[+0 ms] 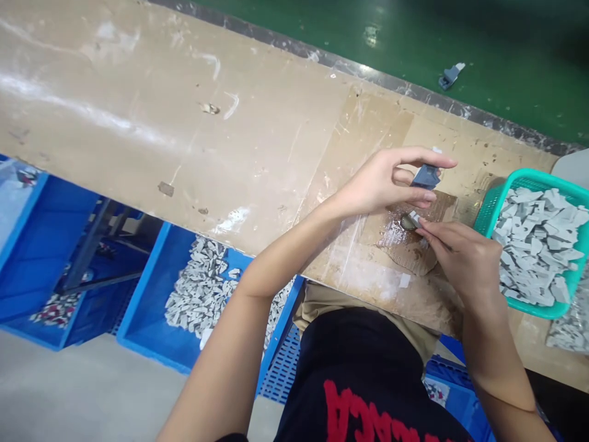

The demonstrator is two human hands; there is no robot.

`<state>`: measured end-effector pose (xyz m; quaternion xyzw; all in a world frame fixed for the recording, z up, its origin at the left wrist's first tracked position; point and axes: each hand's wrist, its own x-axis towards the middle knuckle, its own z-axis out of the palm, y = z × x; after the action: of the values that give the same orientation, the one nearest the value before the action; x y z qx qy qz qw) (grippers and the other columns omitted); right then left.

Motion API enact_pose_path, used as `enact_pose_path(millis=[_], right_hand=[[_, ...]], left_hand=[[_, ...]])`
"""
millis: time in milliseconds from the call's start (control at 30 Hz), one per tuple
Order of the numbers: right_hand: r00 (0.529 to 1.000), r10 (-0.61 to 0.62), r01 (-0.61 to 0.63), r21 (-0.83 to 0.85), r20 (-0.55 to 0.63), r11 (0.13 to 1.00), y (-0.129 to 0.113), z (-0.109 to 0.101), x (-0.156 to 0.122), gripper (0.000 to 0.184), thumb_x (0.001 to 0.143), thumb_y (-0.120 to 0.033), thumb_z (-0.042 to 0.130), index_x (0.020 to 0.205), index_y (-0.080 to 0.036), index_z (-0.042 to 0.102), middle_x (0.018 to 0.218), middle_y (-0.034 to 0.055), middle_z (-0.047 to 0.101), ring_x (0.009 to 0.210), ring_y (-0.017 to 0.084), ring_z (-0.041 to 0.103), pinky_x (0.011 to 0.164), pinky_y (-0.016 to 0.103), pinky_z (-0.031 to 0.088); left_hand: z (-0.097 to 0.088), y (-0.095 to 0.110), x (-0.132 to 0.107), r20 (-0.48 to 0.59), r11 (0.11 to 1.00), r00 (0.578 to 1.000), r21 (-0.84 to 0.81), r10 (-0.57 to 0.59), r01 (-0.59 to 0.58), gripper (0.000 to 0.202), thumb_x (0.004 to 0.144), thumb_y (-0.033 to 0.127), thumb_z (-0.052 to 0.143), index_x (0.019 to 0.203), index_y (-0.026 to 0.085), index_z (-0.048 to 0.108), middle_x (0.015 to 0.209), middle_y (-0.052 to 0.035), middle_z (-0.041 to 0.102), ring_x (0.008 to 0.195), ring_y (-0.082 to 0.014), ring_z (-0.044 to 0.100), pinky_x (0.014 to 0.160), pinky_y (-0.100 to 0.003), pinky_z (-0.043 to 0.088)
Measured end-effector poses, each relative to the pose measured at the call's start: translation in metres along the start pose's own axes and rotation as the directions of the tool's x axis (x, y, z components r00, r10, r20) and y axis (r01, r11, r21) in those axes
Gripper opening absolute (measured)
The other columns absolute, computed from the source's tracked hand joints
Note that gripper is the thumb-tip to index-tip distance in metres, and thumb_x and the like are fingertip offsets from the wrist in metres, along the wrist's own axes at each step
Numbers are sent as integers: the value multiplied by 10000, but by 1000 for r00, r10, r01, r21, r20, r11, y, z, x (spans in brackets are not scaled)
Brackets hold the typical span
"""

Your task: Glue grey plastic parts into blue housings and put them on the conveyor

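My left hand (384, 184) holds a blue-grey moulded piece (426, 177) between thumb and fingertips, above a worn brown cardboard sheet (414, 245) on the tan workbench (193, 141). Just below it, my right hand (460, 258) pinches a small pale sliver (414, 218) at its fingertips. The sliver's far end is beside or on a small dark oval lump (407, 223), and I cannot tell which. The cardboard looks wet or glossy around that spot. My two hands are close together but I cannot tell whether they touch.
A teal plastic basket (534, 245) heaped with grey pieces stands at the bench's right. Blue crates (156, 301) with similar pieces sit below the bench's near edge. One blue-grey piece (450, 75) lies on the green floor beyond the bench.
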<state>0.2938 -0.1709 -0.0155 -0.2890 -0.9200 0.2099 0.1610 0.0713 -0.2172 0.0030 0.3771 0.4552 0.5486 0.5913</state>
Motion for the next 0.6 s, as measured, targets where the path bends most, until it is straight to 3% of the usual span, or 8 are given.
enact_pose_path(millis=[167,300,400,467,600], right_hand=[[1000,-20,21,-64,16,998,-1,0,-1,219,980,-347,593,1108,-306,765,994,18,799,881,231,752,779,381,606],[999,-32,33,-88,19,996,-2,-1,-1,229,981,-337,593,1144,-323,753,1008,10,795,886,227,749,777,376,606],[999,-48,49,-85,21,995,-2,-1,-1,229,983,-326,588,1140,-315,755,1008,10,794,885,222,748,766,362,601],[998,-53,55,-90,24,994,-2,-1,0,222,983,-322,590,1124,-306,761,998,15,795,875,221,748,753,356,597],[999,-31,34,-78,38,996,-3,-1,1,207,983,-327,592,1092,-312,767,981,12,797,863,222,750,745,362,596]], left_hand=[[0,-7,4,-84,927,969,321,230,-193,354,861,290,695,1196,175,687,898,2,672,702,-93,642,724,-243,538],[-2,-6,6,-188,846,934,505,303,-173,246,868,339,712,1024,150,730,938,-40,659,1026,-195,655,892,-283,503],[-5,-5,8,-223,867,918,456,327,-199,196,876,272,707,1015,136,731,1109,-61,648,1191,-222,604,995,-299,471],[-7,-5,11,-228,915,925,340,305,-218,183,919,238,644,1061,156,726,1105,-41,659,1147,-187,631,988,-280,481],[-6,-5,12,-248,987,958,100,147,-125,211,942,204,586,1101,224,723,1064,9,702,1010,-144,689,881,-248,542]])
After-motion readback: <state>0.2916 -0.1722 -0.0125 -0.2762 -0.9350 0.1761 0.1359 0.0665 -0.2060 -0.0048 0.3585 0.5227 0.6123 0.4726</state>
